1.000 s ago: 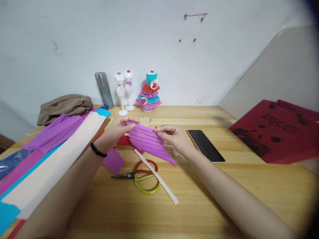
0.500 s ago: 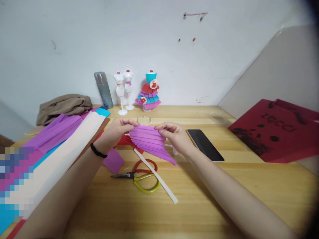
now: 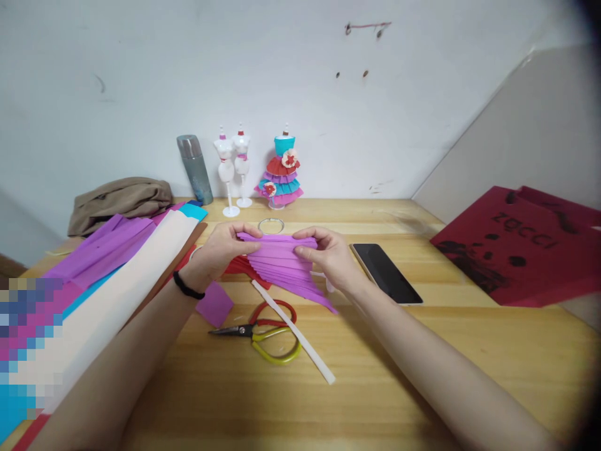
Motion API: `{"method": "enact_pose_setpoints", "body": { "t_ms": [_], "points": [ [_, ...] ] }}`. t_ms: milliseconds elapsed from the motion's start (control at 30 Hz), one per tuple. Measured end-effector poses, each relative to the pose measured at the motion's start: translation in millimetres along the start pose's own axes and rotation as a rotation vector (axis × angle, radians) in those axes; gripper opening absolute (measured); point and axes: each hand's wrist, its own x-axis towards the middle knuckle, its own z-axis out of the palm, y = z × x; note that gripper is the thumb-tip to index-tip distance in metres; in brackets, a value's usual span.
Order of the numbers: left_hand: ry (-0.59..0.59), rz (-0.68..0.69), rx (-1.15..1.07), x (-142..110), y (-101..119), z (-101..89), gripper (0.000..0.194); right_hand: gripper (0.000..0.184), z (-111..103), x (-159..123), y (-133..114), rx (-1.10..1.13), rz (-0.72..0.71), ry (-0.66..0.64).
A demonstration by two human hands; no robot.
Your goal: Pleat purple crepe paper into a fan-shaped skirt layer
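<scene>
Between my hands stretches a piece of purple crepe paper (image 3: 284, 263), folded in narrow pleats, its lower tip pointing right. My left hand (image 3: 226, 246) pinches its upper left corner. At the upper right edge, my right hand (image 3: 325, 252) grips it between thumb and fingers. Below lie scissors (image 3: 277, 361) with one red and one yellow handle loop. A narrow white strip (image 3: 310, 349) crosses them. Near my left wrist is a small purple paper square (image 3: 216, 304). Some red crepe paper (image 3: 244, 268) lies partly hidden behind the pleated piece.
Coloured paper sheets (image 3: 126, 282) cover the table's left side. A flask (image 3: 195, 169), two bare white mannequins (image 3: 226, 170) and one in a ruffled paper dress (image 3: 283, 172) stand along the wall. Right are a phone (image 3: 387, 274) and a red bag (image 3: 516, 250). A metal ring (image 3: 271, 219) lies behind my hands.
The pleated paper's top edge now reaches further over my fingers, and my thumbs sit lower on its front. My left hand has shifted slightly.
</scene>
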Motion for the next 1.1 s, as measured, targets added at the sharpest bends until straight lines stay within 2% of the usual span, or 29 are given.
{"method": "enact_pose_setpoints", "body": {
  "t_ms": [367, 833, 1100],
  "points": [
    [0.052, 0.033, 0.057, 1.6, -2.8, 2.8, 0.025, 0.022, 2.3, -0.1, 1.9, 0.006, -0.024, 0.081],
    [0.059, 0.011, 0.049, 3.1, -4.7, 2.5, 0.026, 0.013, 4.4, 0.1, 2.8, -0.059, -0.078, 0.098],
    [0.118, 0.013, 0.077, 1.5, 0.8, 7.1, 0.031, 0.012, 2.9, -0.3, 5.3, -0.235, -0.139, 0.060]
  ]
}}
